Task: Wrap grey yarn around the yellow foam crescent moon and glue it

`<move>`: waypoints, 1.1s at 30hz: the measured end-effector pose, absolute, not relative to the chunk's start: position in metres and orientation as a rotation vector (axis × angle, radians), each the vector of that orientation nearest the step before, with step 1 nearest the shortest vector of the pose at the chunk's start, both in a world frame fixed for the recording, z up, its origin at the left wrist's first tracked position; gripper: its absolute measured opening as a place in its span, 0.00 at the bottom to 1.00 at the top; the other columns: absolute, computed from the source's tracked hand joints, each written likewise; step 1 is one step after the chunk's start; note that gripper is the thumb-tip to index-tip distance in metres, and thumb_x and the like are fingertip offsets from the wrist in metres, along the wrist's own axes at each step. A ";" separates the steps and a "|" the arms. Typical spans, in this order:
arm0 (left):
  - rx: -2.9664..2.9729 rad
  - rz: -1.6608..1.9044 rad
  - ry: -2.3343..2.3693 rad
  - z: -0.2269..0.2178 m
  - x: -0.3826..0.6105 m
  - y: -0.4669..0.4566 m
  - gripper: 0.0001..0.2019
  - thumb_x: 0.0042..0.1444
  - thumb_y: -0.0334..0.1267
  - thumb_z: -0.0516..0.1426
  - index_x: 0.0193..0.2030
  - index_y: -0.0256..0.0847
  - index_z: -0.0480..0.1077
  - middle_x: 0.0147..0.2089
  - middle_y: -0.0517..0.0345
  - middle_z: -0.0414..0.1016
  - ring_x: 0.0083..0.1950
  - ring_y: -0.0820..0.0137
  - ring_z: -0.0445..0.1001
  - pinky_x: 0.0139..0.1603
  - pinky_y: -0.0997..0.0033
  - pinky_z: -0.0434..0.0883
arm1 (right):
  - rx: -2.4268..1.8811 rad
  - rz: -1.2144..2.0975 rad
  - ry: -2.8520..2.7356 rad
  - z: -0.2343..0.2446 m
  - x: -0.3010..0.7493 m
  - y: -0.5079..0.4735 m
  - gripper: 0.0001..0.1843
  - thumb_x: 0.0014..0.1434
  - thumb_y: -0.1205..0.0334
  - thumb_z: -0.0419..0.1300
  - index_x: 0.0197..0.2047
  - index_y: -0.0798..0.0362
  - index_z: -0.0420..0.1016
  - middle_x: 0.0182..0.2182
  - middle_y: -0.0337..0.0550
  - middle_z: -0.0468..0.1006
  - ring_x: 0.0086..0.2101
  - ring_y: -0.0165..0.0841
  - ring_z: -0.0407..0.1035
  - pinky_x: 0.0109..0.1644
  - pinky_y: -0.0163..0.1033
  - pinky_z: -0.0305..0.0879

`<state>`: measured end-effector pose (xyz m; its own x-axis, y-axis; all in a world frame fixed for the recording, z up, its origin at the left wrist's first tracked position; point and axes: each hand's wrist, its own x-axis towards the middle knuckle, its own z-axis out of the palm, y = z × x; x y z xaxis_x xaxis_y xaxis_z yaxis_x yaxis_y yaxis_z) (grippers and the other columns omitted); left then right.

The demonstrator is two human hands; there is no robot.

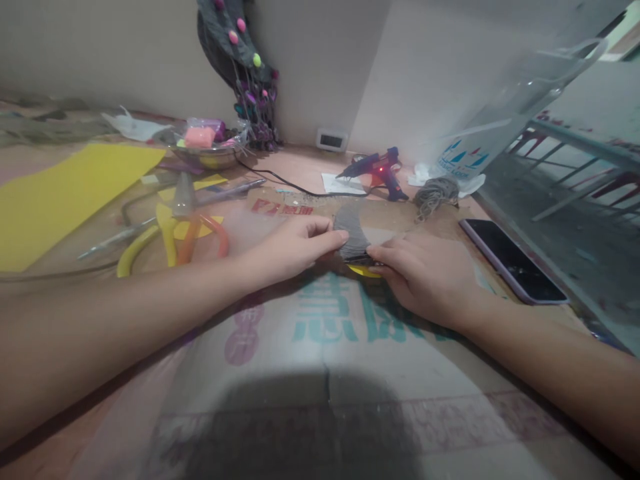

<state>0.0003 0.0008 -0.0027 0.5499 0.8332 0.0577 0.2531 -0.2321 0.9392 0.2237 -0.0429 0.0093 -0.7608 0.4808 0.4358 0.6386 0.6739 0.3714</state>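
Note:
A curved piece wrapped in grey yarn (353, 230) is held between my two hands, just above a printed cardboard sheet (280, 400). At its left edge, my left hand (305, 245) pinches it between thumb and fingers. My right hand (425, 270) is closed on its lower right end, where a bit of yellow (365, 271) shows below the yarn. My right fingertips are partly hidden. A loose bundle of grey yarn (436, 197) lies beyond my right hand.
A glue gun (377, 172) with a red light stands at the back, its cord running left. Orange-and-yellow-handled scissors (193, 233), yellow sheet (65, 200) and a bowl (205, 157) lie left. A phone (513, 260) and a clear bag (490, 133) are right.

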 end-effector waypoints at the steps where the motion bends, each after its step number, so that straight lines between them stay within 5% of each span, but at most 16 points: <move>1: 1.766 0.711 0.906 -0.002 0.000 0.001 0.16 0.59 0.47 0.53 0.25 0.39 0.62 0.24 0.64 0.62 0.25 0.77 0.60 0.26 0.74 0.56 | -0.869 -0.750 -2.585 0.009 0.224 -0.043 0.08 0.64 0.68 0.53 0.43 0.56 0.73 0.30 0.42 0.80 0.28 0.33 0.68 0.31 0.39 0.55; 16: 1.762 0.713 0.901 -0.001 0.001 -0.001 0.17 0.59 0.47 0.53 0.24 0.38 0.63 0.23 0.64 0.63 0.25 0.77 0.60 0.25 0.75 0.55 | -0.851 -0.742 -2.558 0.006 0.227 -0.042 0.11 0.64 0.70 0.51 0.43 0.54 0.74 0.29 0.42 0.78 0.26 0.32 0.67 0.29 0.39 0.53; 26: 1.749 0.740 0.893 -0.003 0.000 0.000 0.17 0.59 0.48 0.53 0.25 0.39 0.62 0.23 0.65 0.61 0.24 0.78 0.59 0.25 0.75 0.55 | -0.975 -0.487 -2.434 0.006 0.230 -0.044 0.07 0.62 0.65 0.55 0.42 0.54 0.72 0.30 0.45 0.78 0.30 0.36 0.72 0.33 0.39 0.63; 33: 1.661 0.739 0.906 -0.001 0.000 -0.001 0.17 0.60 0.48 0.53 0.25 0.39 0.61 0.23 0.65 0.60 0.23 0.78 0.57 0.23 0.75 0.53 | -1.007 -0.327 -2.335 0.006 0.231 -0.046 0.14 0.59 0.62 0.58 0.49 0.55 0.70 0.33 0.45 0.78 0.30 0.35 0.71 0.32 0.39 0.66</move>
